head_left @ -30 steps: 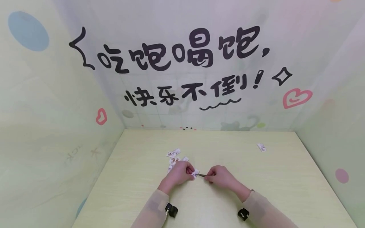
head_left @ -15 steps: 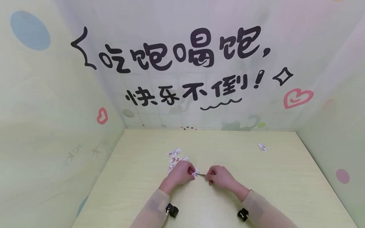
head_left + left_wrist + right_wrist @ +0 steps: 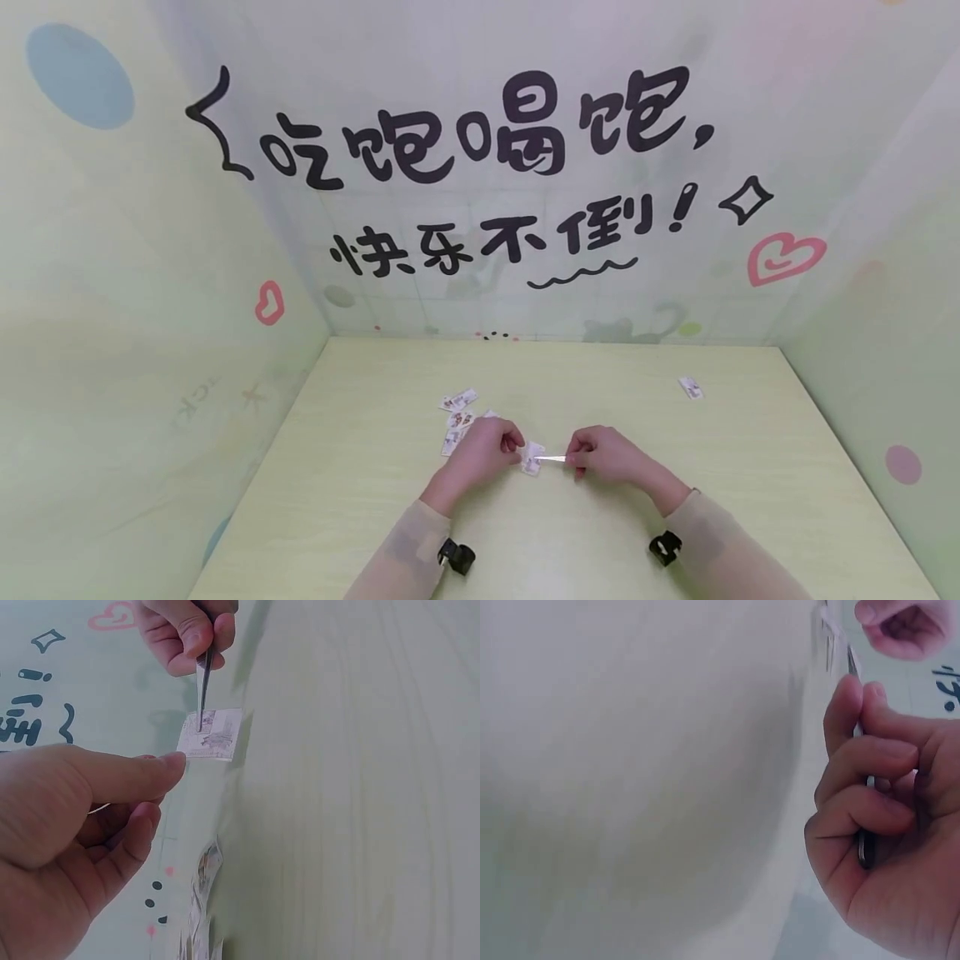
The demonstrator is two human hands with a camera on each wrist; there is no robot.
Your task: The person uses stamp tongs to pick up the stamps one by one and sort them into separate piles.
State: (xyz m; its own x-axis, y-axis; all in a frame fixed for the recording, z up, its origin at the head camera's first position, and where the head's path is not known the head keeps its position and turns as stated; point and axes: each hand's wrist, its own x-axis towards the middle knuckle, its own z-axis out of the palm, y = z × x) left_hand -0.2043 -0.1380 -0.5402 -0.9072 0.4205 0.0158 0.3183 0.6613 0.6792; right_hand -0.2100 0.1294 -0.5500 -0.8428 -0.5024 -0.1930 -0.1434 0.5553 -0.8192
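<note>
A small white printed paper card (image 3: 532, 459) stands between my hands in the head view. My right hand (image 3: 611, 458) grips a pair of tweezers (image 3: 203, 686), whose tips lie over the middle of the card in the left wrist view. In the right wrist view, the fingers curl round the tweezers' dark end (image 3: 865, 847). My left hand (image 3: 483, 458) is at the card's other side, its thumb tip right at one corner. I cannot tell whether it pinches that corner.
Several similar printed cards (image 3: 453, 421) lie in a loose, overlapping group beyond my left hand. Farther back on the right, a single card (image 3: 691, 388) lies on the pale wooden table (image 3: 750, 467). Printed walls (image 3: 525, 300) enclose the table at the back and sides.
My right hand has moved right with the tweezers, and the card has moved right with them. The left hand has shifted slightly right, and more of the card now shows beside its fingertips.
</note>
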